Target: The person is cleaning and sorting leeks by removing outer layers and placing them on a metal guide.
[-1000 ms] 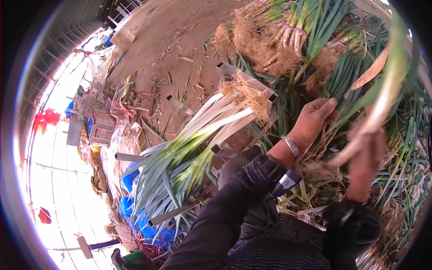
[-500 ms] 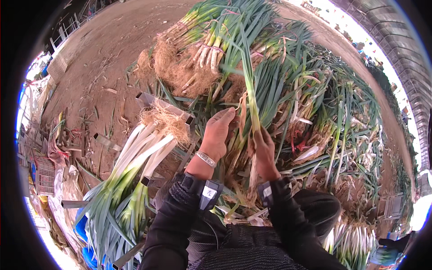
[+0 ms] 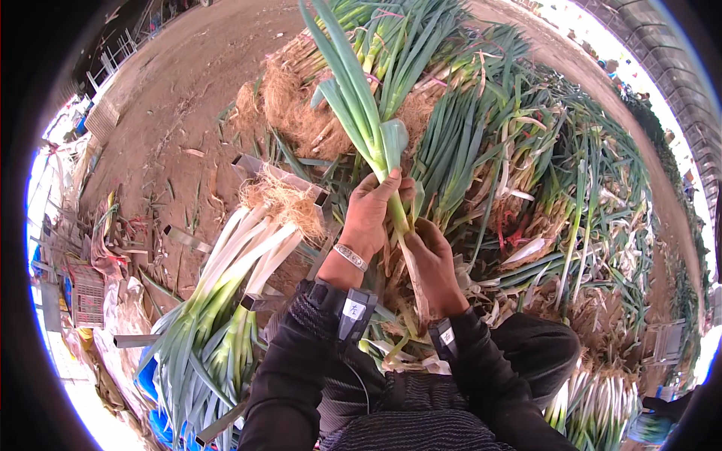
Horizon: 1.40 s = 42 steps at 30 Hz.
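My left hand (image 3: 370,218) grips the pale stalk of a leek (image 3: 361,113) that stands upright in front of me, its long green leaves fanning toward the top of the view. Just below and to the right, my right hand (image 3: 430,263) closes on the leek's lower end, where a dry, tan outer skin hangs down. A metal bracelet sits on my left wrist, and both forearms wear dark sleeves.
A metal rack (image 3: 282,180) at my left holds a bundle of cleaned leeks (image 3: 226,286), roots toward the top. A large pile of uncleaned leeks (image 3: 541,173) fills the right and top. Bare dirt floor (image 3: 173,98) lies upper left; crates and blue bags sit at the left rim.
The view has swung from the rack toward the pile. Both hands came together on one leek, now raised upright, with my right hand lower on its base.
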### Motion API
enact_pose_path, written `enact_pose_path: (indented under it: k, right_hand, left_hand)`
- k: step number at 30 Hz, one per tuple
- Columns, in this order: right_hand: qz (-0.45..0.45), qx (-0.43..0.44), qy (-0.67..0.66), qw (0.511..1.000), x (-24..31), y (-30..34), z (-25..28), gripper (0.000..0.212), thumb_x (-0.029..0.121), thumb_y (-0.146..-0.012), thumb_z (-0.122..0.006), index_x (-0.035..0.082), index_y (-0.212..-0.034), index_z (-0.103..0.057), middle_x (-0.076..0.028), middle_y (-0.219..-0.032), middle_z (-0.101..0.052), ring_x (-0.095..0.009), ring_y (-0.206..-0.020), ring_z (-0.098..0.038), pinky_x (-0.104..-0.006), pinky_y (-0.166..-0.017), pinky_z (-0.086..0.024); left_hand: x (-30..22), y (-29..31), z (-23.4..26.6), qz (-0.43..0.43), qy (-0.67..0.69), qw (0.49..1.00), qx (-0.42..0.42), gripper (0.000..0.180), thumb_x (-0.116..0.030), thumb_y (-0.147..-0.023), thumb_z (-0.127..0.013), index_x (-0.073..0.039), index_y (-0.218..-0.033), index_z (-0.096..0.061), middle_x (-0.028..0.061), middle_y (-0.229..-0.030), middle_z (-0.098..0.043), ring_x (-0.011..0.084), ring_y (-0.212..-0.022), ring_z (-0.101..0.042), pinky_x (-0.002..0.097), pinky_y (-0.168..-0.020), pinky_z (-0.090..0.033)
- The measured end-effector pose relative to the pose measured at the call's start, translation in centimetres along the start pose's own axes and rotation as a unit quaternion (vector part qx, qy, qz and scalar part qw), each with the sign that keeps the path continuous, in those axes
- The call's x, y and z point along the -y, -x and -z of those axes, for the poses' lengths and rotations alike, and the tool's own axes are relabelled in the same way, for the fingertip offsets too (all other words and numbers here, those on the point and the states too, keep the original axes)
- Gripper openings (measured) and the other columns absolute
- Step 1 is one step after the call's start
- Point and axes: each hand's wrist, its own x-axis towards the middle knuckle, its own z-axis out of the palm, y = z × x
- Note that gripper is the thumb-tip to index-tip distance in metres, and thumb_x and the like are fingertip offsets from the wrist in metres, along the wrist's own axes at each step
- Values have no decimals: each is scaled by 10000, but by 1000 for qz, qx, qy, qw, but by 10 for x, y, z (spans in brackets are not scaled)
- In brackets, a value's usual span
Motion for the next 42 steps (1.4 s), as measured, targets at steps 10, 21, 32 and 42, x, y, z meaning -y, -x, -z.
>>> enact_pose_path:
  k: [10,21,32,42]
  right_hand:
    - [36,31,44,998,0,10,7,170,50,-956,-592,22,-1124,-592,28,-972,-615,-39,-872,-558,-204,-780,-459]
    - [-124,396,496,763,-59,100,113,269,235,-844,-734,87,-1065,-692,-66,-888,-669,-188,-860,-638,-303,-776,-499]
    - [49,157,230,959,14,2,31,335,132,-929,-648,14,-1231,-563,-33,-1011,-643,-110,-915,-597,-270,-805,-497]
    - [95,91,104,986,24,-47,-26,384,3,-890,-638,-21,-1235,-470,-56,-1035,-601,-126,-968,-587,-264,-863,-478]
  left_hand:
    - [-23,-4,5,14,70,997,5,265,-255,-949,-645,-26,-1074,-594,106,-924,-665,183,-753,-627,297,-629,-525]
    - [-70,-8,35,-102,54,993,-20,254,-288,-964,-621,-60,-1074,-594,104,-893,-652,151,-670,-571,257,-549,-478]
    - [-37,6,-2,-17,-6,1000,23,395,-356,-996,-528,2,-1158,-578,133,-1025,-689,188,-909,-660,283,-726,-504]
    - [-11,-1,-1,3,55,997,45,279,-167,-948,-637,-20,-1183,-607,49,-1021,-659,154,-894,-633,308,-783,-529]
